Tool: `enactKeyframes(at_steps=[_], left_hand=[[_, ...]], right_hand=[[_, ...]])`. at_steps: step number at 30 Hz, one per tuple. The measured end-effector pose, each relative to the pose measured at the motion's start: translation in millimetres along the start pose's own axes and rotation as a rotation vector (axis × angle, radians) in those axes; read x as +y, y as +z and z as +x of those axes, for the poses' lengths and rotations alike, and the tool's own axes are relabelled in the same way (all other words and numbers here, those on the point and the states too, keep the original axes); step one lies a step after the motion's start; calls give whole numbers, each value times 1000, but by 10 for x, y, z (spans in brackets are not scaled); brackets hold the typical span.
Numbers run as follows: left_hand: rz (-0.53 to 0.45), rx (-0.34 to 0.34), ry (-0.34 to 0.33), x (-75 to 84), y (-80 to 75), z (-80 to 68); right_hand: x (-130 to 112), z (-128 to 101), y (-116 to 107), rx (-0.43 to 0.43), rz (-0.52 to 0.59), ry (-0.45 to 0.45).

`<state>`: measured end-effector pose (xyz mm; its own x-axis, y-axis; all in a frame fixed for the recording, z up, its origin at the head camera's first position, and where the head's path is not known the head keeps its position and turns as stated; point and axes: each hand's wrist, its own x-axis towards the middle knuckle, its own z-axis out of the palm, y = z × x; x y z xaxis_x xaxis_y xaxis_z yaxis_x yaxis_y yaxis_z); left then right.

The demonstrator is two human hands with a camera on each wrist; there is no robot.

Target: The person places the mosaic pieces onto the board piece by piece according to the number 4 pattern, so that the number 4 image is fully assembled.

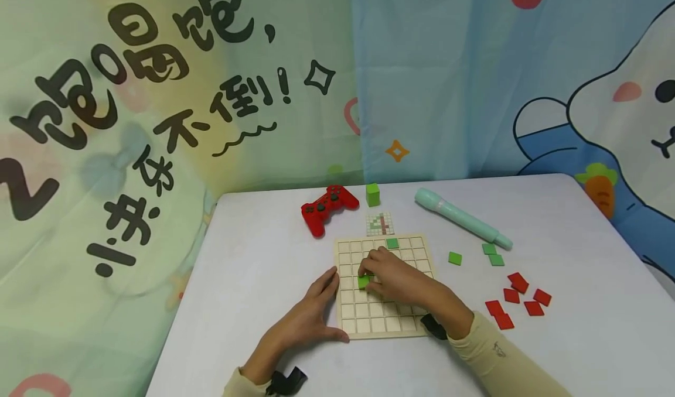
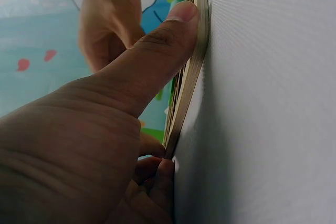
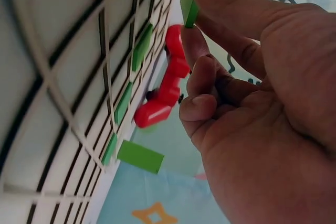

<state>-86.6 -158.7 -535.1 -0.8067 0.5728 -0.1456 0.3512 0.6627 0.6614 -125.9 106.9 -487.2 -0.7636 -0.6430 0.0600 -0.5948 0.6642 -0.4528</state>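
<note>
Flat square green tile [image 1: 363, 281], pinched in right hand [image 1: 392, 280], over wooden grid board [image 1: 416, 250]

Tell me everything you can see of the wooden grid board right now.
The pale wooden grid board lies flat on the white table, its square cells divided by thin raised ribs. One green square tile sits in a top-row cell. The left hand rests against its left edge, thumb along the near edge. The right hand is over the middle, pinching another green tile. A small pattern card lies just behind it.
</note>
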Motion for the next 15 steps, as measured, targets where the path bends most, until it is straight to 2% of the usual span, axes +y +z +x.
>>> enactKeyframes(at_steps=[10,15], left_hand=[[5,16,12,8,-14,-13],[19,18,13,-12,-8,-7]], right_hand=[[-15,100,131,10,-84,-31],[-1,147,152,9,-85,-21]])
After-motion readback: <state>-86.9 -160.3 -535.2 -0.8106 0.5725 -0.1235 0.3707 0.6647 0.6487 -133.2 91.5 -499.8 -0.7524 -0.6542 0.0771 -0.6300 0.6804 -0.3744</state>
